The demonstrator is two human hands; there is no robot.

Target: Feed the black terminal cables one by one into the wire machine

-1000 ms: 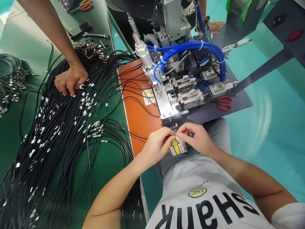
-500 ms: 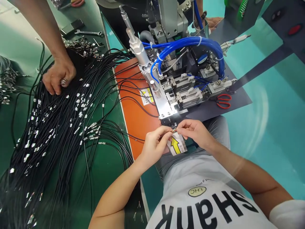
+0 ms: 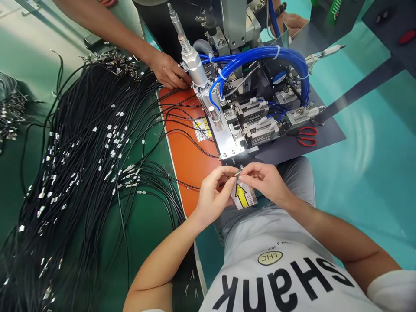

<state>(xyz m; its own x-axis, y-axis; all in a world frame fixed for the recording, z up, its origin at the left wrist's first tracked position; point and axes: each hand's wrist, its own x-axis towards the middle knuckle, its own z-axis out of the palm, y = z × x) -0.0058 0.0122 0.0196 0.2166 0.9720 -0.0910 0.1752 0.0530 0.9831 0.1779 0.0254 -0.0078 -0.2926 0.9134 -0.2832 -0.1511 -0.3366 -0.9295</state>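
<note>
Across the green bench (image 3: pixel 29 56) from nine to seven o'clock sprawls the great mass of black cables (image 3: pixel 74 173), each tipped with a small metal terminal. At twelve o'clock stands the crimping machine (image 3: pixel 237 86) with its blue air hoses (image 3: pixel 260 56), sitting on an orange mat (image 3: pixel 185 151); a co-worker's hand (image 3: pixel 169 71) rests at its eleven o'clock side, and red scissors (image 3: pixel 305 136) lie at two o'clock. Just below the machine's front edge, my left hand (image 3: pixel 212 195) and right hand (image 3: pixel 266 180) meet, fingertips pinched narrow on one small metal terminal (image 3: pixel 238 173). It sits between both sets of fingertips, its long axis tilted roughly from eight to two o'clock, pointing up toward the machine's mouth directly at twelve. Both hands are equally near. A yellow arrow label (image 3: pixel 242 195) hangs just beneath my fingers.
</note>
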